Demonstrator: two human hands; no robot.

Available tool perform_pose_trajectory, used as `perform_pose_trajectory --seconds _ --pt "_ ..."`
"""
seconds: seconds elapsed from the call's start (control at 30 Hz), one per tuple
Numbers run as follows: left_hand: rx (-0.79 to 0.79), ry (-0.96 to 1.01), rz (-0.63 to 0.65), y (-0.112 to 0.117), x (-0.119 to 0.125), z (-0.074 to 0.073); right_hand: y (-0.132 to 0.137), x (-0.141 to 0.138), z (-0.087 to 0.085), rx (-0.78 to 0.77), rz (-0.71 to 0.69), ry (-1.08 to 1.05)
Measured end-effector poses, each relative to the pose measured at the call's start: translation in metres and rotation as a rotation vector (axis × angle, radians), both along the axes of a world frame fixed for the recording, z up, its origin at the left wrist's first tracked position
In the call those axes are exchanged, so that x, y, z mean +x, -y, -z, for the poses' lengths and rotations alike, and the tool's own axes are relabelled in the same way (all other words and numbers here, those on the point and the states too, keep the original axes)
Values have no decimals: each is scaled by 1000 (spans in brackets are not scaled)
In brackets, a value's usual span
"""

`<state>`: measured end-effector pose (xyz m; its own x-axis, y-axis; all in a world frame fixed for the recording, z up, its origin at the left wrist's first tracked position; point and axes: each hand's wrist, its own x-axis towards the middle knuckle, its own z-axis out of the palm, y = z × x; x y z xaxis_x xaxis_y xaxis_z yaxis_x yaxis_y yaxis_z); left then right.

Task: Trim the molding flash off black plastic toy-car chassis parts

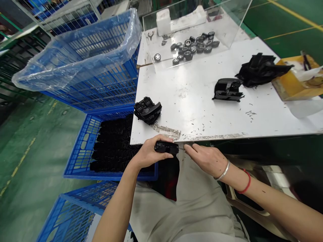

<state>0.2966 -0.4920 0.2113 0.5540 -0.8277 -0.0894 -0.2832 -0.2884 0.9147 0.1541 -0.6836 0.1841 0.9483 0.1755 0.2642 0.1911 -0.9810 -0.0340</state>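
Observation:
My left hand (148,151) is closed around a black moulded plastic part (166,147), held level just off the table's front edge. At the part's right end, my right hand (205,157) pinches a thin metal tool (181,149); only a short, narrow length of it shows, and the fingers hide the rest. The tool's tip is at or very near the part; contact is hard to make out. On the table's left corner lies a similar black plastic part (147,110), and another black part (227,90) stands farther right.
Black plastic pieces (262,70) are heaped beside a yellow box (297,79) on the white table (181,90). Toy wheels (193,48) lie behind a clear acrylic panel (234,28). Left are a plastic-lined blue crate (111,82) and a low blue crate (75,158) of black parts.

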Motion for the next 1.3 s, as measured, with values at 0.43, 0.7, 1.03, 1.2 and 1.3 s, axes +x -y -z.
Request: perform_pose_trajectory --seconds 0.43,0.7,1.03,1.2,1.3 --pt "5 1 1 0 0 -1 -2 1 1 -30 2 16" --pt "8 15 -8 1 -1 -2 -5 7 10 -63 -11 -64" --pt "0 8 23 3 0 -1 -4 13 13 -40 -22 -64" --pt "-13 -12 16 3 1 1 -2 7 15 -58 -25 65" --pt "-10 -32 11 2 1 1 -1 6 14 -57 -36 129"
